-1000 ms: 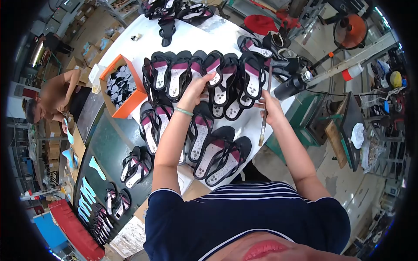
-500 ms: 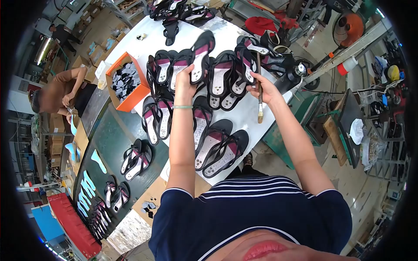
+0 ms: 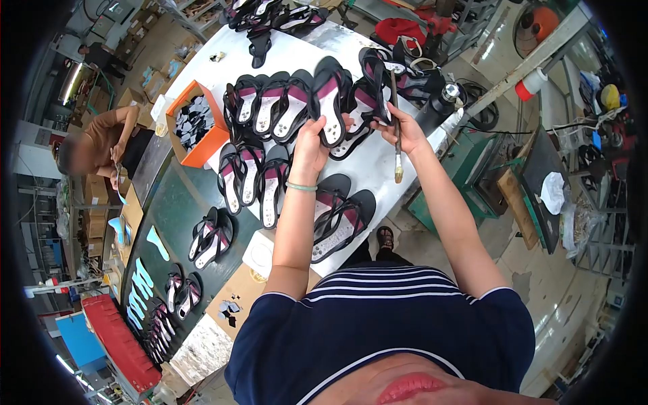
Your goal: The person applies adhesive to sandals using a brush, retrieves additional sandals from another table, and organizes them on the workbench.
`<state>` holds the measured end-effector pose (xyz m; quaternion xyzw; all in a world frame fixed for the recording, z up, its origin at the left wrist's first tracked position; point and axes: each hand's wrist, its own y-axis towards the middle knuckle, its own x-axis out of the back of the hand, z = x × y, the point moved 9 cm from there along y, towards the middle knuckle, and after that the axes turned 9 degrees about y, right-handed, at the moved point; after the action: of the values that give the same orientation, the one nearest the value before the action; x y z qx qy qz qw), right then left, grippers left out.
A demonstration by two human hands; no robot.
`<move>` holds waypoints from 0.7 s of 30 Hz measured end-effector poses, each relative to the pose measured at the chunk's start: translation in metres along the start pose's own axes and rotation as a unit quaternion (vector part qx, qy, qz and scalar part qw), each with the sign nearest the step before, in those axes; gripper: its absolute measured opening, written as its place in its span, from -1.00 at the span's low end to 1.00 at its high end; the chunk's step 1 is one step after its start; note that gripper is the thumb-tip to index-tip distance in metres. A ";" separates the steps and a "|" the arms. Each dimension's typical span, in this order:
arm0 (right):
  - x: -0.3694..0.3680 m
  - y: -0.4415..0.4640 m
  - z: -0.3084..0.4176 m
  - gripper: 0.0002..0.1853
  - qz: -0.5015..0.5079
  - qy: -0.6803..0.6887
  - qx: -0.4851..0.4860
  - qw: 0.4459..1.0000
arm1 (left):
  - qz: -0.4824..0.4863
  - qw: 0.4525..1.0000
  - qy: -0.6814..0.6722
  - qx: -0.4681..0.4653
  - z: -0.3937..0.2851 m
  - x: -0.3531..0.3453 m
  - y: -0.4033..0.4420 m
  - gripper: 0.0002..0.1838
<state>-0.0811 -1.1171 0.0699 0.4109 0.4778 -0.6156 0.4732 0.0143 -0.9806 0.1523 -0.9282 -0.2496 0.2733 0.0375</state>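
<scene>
My left hand (image 3: 312, 145) is closed around the heel end of a black flip-flop (image 3: 329, 101) with a purple band and a pale, spotted footbed. It hangs above the other flip-flops, toe pointing away from me. Between the fingers of my right hand (image 3: 405, 133) is a brush (image 3: 397, 158) with a thin handle, bristles toward me. The same fingers also grip the heel end of another flip-flop (image 3: 374, 74), partly hidden by the brush handle. Rows of similar flip-flops (image 3: 275, 104) lie on the white table (image 3: 297, 54) beneath, and a pair (image 3: 344, 216) lies nearer my body.
An orange box (image 3: 209, 145) of dark pieces stands left of the rows. Beside it runs a green surface (image 3: 179, 209) with more flip-flops and light-blue pieces. A black bottle (image 3: 442, 101) stands on the right edge. A co-worker (image 3: 101, 145) sits at far left.
My left hand has moved right with its flip-flop, closer to my right hand. My right hand keeps the brush and the other flip-flop. A white container has come into view by my left forearm.
</scene>
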 end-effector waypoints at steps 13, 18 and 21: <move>0.064 -0.176 -0.063 -0.72 -0.267 -0.186 0.054 0.944 | 0.041 0.979 0.185 0.079 0.061 -0.032 -0.082 -0.66; 0.074 -0.150 -0.077 -0.77 -0.273 -0.198 0.011 0.941 | 0.088 0.975 0.167 0.114 0.073 -0.043 -0.071 -0.65; 0.076 -0.150 -0.071 -0.78 -0.284 -0.212 0.030 0.934 | 0.067 0.987 0.059 0.132 0.064 -0.033 -0.077 -0.63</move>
<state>-0.2402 -1.0480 0.0123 0.1315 0.4442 -0.8115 0.3562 -0.0769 -0.9338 0.1299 -0.9441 -0.1459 0.2510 0.1562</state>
